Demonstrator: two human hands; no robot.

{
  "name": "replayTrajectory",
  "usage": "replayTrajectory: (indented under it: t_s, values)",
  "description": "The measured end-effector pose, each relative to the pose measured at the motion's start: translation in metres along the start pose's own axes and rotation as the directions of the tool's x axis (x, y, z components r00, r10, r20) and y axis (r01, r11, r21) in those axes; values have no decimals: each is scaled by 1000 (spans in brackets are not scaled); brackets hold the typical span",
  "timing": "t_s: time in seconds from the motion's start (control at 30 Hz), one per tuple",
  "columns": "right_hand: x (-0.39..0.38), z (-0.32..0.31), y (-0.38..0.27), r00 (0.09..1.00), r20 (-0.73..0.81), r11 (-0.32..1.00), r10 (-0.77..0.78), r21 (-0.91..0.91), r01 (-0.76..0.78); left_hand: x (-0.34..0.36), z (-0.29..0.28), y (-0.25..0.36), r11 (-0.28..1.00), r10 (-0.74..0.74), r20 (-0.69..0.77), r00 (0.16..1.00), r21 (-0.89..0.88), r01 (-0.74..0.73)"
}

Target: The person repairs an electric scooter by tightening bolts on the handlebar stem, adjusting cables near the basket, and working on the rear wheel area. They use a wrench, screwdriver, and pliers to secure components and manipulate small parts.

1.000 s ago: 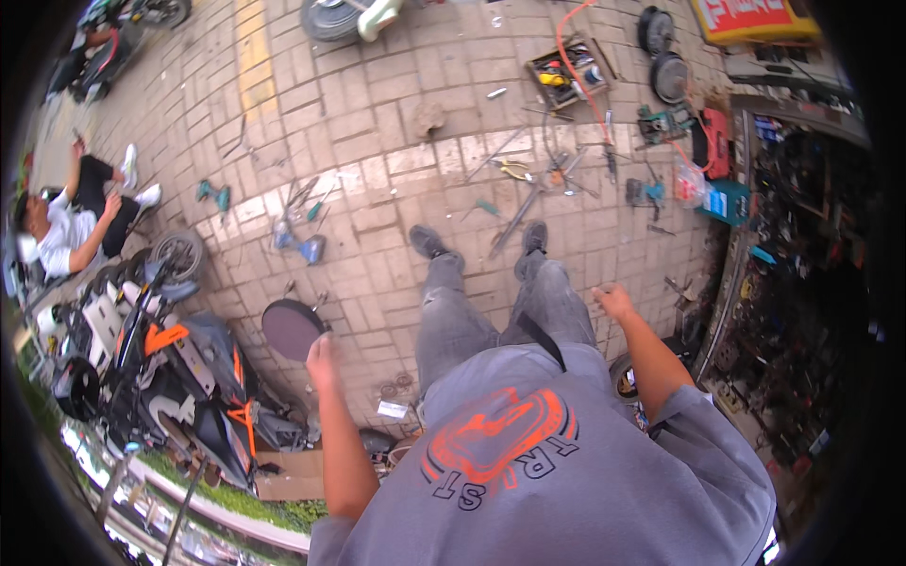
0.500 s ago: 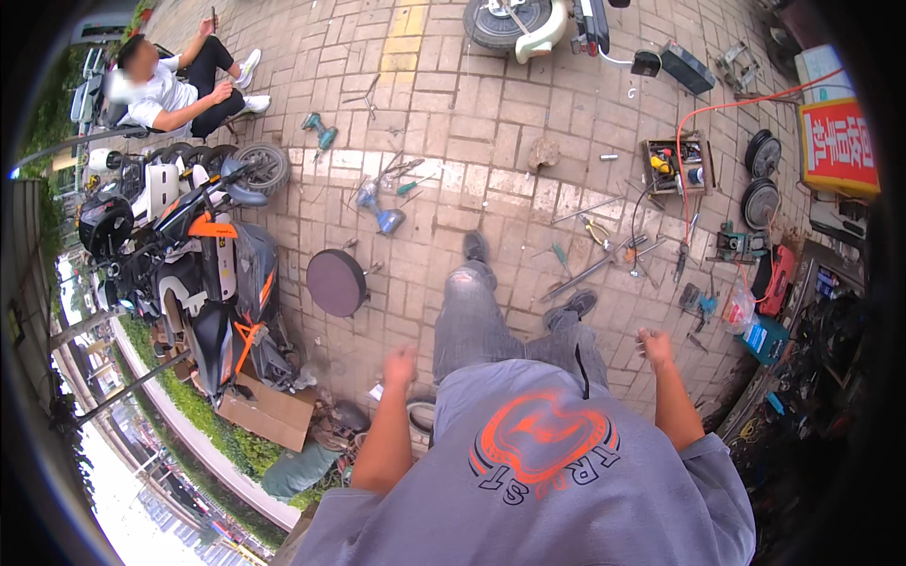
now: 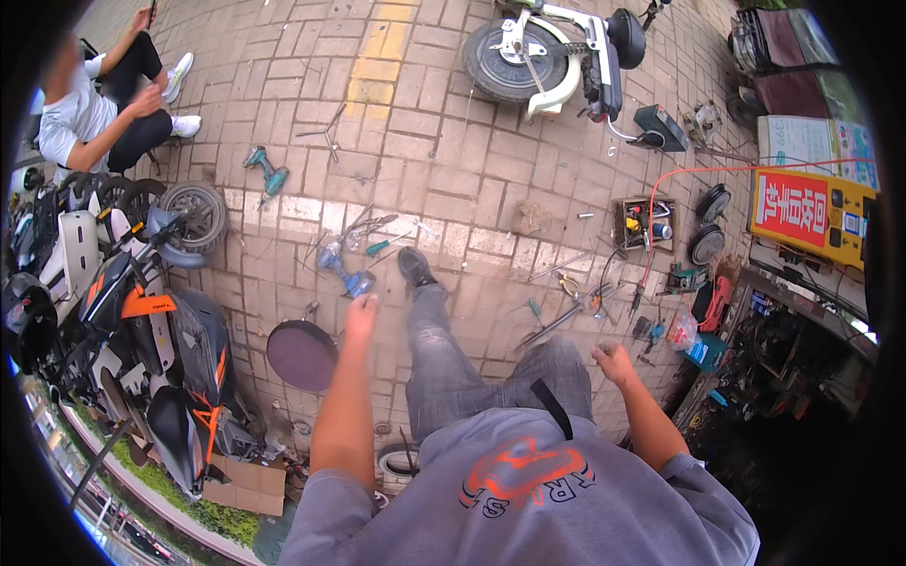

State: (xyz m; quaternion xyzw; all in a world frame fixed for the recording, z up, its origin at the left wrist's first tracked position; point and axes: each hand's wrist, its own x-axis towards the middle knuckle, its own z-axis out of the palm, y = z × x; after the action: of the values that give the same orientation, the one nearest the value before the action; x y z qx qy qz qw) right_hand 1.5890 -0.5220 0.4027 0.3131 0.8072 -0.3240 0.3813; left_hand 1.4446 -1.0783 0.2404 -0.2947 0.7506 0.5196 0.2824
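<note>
My left hand point(image 3: 360, 313) is out ahead over the paving, smeared by motion, so its fingers do not read clearly. In the picture it lies right beside a blue cordless power tool point(image 3: 354, 282) on the ground, seemingly well above it. My right hand point(image 3: 613, 362) hangs by my right thigh with fingers curled in, nothing visible in it. Left of my left forearm stands a round stool with a dark purple seat point(image 3: 302, 356). A green-handled screwdriver point(image 3: 382, 245) lies near the blue tool. Pliers point(image 3: 567, 284) and long metal bars lie ahead of my right leg.
Parked scooters point(image 3: 142, 311) line the left side, where a person point(image 3: 90, 123) sits. A teal drill point(image 3: 264, 172) lies further off. Ahead is a white electric scooter point(image 3: 557, 66). At right are a toolbox point(image 3: 644, 224), an orange cable point(image 3: 698, 170), wheels point(image 3: 708, 242) and a yellow-red sign point(image 3: 802, 209).
I have stepped forward, my left foot now further ahead. The left hand has swung forward to beside the blue tool in the picture; the ground and scooters shift in view.
</note>
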Motion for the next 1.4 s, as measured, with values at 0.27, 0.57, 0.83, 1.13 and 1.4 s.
replayTrajectory:
  t_s: [0.27, 0.57, 0.83, 1.13, 1.4]
  values:
    - [123, 126, -275, 960, 235, 870, -154, 492, 19, 173, 9, -11, 874, 55, 65, 996, 480, -79]
    - [261, 240, -314, 830, 448, 929, -332, 309, 205, 365, 93, -62, 555, 88, 87, 992, 823, -122]
    - [304, 198, -350, 842, 433, 940, -321, 257, 226, 428, 116, -116, 55, 147, 289, 946, 953, -299]
    - [313, 204, -339, 920, 318, 921, -228, 377, 98, 386, 94, 38, 464, 408, 303, 861, 743, -482]
    - [272, -7, -440, 871, -79, 872, -485, 31, 489, 239, 92, 363, 899, 319, 272, 908, 218, -381]
